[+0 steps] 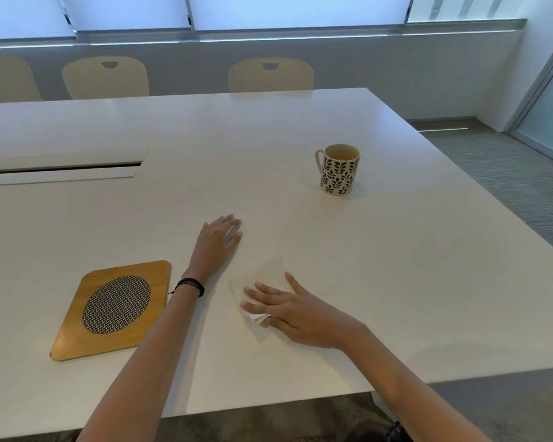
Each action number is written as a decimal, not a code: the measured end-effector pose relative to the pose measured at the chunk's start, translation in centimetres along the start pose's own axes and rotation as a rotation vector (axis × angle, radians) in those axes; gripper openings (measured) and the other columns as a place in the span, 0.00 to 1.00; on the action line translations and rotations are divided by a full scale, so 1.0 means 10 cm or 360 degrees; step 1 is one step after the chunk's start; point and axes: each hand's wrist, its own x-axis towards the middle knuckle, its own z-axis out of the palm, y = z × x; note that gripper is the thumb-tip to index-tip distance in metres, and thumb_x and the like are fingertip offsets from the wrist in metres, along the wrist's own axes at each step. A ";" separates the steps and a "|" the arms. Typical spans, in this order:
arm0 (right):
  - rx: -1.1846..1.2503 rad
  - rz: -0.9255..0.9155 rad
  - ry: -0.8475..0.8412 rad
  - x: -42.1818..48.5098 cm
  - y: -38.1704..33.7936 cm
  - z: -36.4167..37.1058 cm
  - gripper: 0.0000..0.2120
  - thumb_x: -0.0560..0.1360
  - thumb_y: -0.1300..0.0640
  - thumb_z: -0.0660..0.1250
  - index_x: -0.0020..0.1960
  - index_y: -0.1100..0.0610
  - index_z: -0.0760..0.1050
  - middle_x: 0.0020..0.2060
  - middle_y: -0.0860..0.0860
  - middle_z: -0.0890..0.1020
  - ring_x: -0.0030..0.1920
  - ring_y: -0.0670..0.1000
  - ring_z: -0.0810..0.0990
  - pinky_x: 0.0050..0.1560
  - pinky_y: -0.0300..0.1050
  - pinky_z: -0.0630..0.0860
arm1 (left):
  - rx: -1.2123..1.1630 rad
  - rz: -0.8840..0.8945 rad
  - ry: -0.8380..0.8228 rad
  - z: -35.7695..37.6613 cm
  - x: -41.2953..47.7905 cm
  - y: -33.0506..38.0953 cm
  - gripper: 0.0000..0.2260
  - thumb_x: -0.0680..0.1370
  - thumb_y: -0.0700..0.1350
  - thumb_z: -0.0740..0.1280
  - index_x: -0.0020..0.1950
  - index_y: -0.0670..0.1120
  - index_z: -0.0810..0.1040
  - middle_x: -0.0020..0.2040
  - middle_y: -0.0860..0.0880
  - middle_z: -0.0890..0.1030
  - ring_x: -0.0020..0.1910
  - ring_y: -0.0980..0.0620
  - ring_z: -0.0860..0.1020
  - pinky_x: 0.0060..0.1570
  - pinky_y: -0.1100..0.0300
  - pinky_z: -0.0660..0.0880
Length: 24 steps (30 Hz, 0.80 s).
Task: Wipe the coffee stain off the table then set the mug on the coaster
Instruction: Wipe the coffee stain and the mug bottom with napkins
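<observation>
A white mug with a black leaf pattern stands upright on the white table, far right of centre, its handle to the left. A wooden coaster with a woven oval centre lies near the front left. My right hand presses flat on a folded white napkin on the table between coaster and mug. My left hand rests flat on the table just left of the napkin, fingers spread, holding nothing. No stain is plain to see around the napkin.
A long cable slot is set into the table at the left. Cream chairs stand along the far edge under the windows. The table's right edge drops to grey carpet.
</observation>
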 end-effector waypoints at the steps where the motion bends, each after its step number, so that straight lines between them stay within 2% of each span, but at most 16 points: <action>1: -0.0041 -0.0027 -0.0012 -0.04 0.00 0.02 0.22 0.82 0.52 0.47 0.75 0.46 0.51 0.76 0.43 0.51 0.75 0.40 0.43 0.72 0.57 0.31 | -0.0002 -0.0002 0.0000 0.00 0.00 0.00 0.16 0.81 0.46 0.59 0.68 0.46 0.71 0.73 0.46 0.68 0.74 0.49 0.62 0.73 0.47 0.50; 5: -0.0136 -0.0086 -0.0034 -0.19 0.01 0.06 0.22 0.82 0.52 0.47 0.75 0.44 0.50 0.76 0.40 0.50 0.75 0.40 0.43 0.72 0.54 0.31 | -0.0011 0.0005 -0.0008 -0.02 -0.01 0.03 0.16 0.81 0.45 0.59 0.68 0.45 0.72 0.73 0.46 0.68 0.74 0.49 0.62 0.74 0.47 0.51; 8: -0.0152 -0.0044 0.0004 -0.28 0.04 0.07 0.22 0.81 0.49 0.43 0.75 0.43 0.49 0.74 0.37 0.47 0.74 0.38 0.42 0.73 0.50 0.32 | -0.0018 -0.0008 -0.0011 -0.03 -0.02 0.04 0.16 0.81 0.45 0.58 0.68 0.45 0.71 0.73 0.46 0.68 0.74 0.49 0.62 0.74 0.47 0.51; 14: -0.0089 0.0250 0.0097 -0.52 0.30 -0.01 0.21 0.82 0.46 0.43 0.73 0.37 0.45 0.74 0.34 0.47 0.73 0.34 0.41 0.75 0.50 0.37 | -0.0024 -0.0021 -0.0024 -0.03 -0.04 0.03 0.16 0.81 0.46 0.58 0.68 0.45 0.71 0.73 0.47 0.67 0.75 0.49 0.61 0.74 0.48 0.50; 18: -0.0068 0.0437 0.0180 -0.70 0.48 -0.08 0.20 0.82 0.47 0.44 0.73 0.37 0.47 0.74 0.34 0.49 0.73 0.33 0.43 0.76 0.50 0.39 | -0.0044 -0.0023 -0.0022 -0.02 -0.05 0.01 0.16 0.81 0.46 0.58 0.68 0.45 0.71 0.73 0.46 0.67 0.75 0.50 0.61 0.74 0.48 0.49; 24: 0.0084 0.0775 0.0405 -0.76 0.57 -0.11 0.20 0.82 0.50 0.45 0.74 0.42 0.54 0.74 0.38 0.50 0.75 0.39 0.46 0.76 0.52 0.43 | -0.0053 -0.0022 -0.0016 -0.01 -0.05 0.00 0.16 0.81 0.47 0.58 0.68 0.46 0.71 0.73 0.47 0.67 0.75 0.51 0.61 0.75 0.49 0.49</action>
